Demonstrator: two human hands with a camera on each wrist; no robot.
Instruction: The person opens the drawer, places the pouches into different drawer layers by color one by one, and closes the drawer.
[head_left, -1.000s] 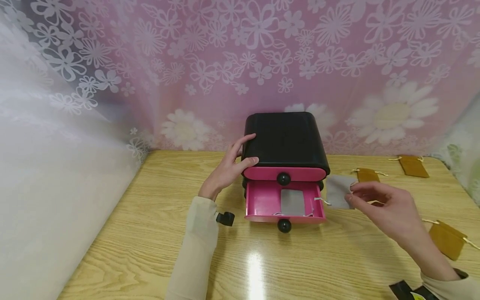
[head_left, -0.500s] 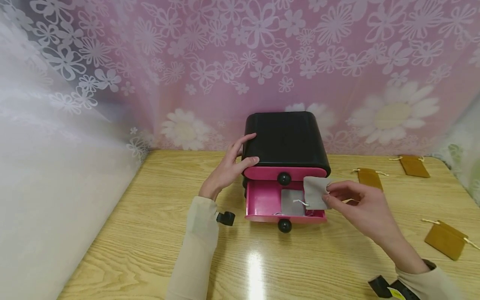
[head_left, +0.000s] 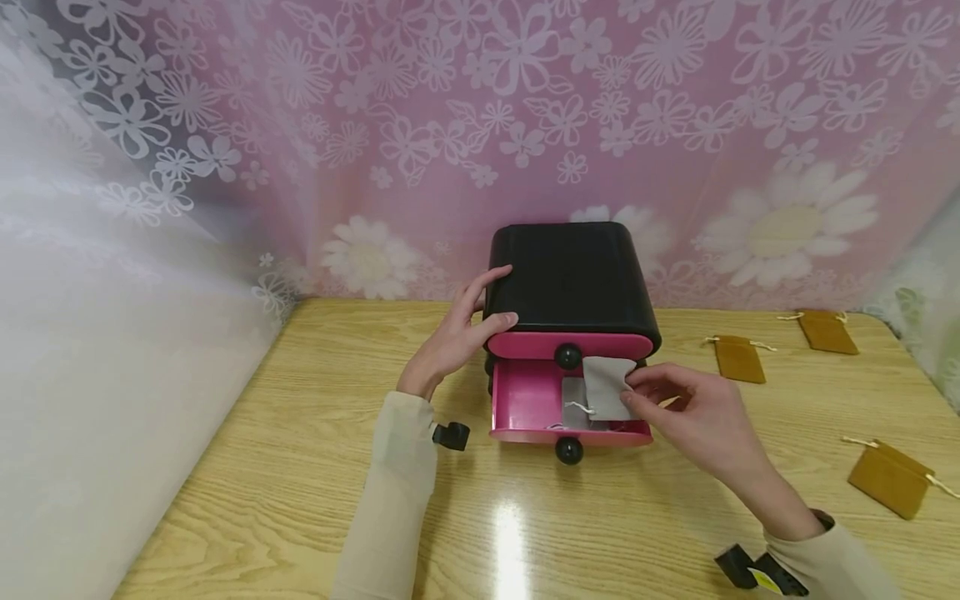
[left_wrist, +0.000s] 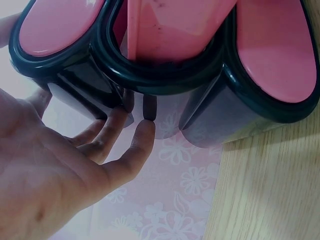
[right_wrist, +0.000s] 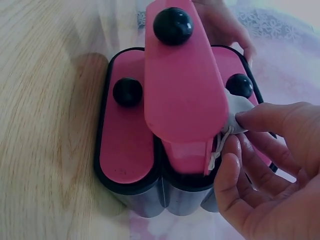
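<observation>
A black drawer unit (head_left: 570,275) with pink drawer fronts and round black knobs stands at the back of the table. Its middle drawer (head_left: 525,396) is pulled out, and a grey pouch (head_left: 572,390) lies inside, partly covered. Above that drawer's right half, my right hand (head_left: 701,417) pinches another grey drawstring pouch (head_left: 606,387) between thumb and fingers; its white cord hangs leftward. The right wrist view shows this pouch (right_wrist: 236,110) beside the drawer front. My left hand (head_left: 448,342) rests against the unit's upper left side, thumb and a finger over its top edge.
Brown drawstring pouches lie on the wooden table (head_left: 300,467) to the right: one pouch (head_left: 738,358) near the unit, one (head_left: 827,332) farther back, one (head_left: 891,479) nearer the front. A flowered pink curtain (head_left: 420,167) hangs behind the unit.
My right hand has carried the grey pouch leftward, from beside the unit to over the pulled-out drawer. My left hand has stayed in place.
</observation>
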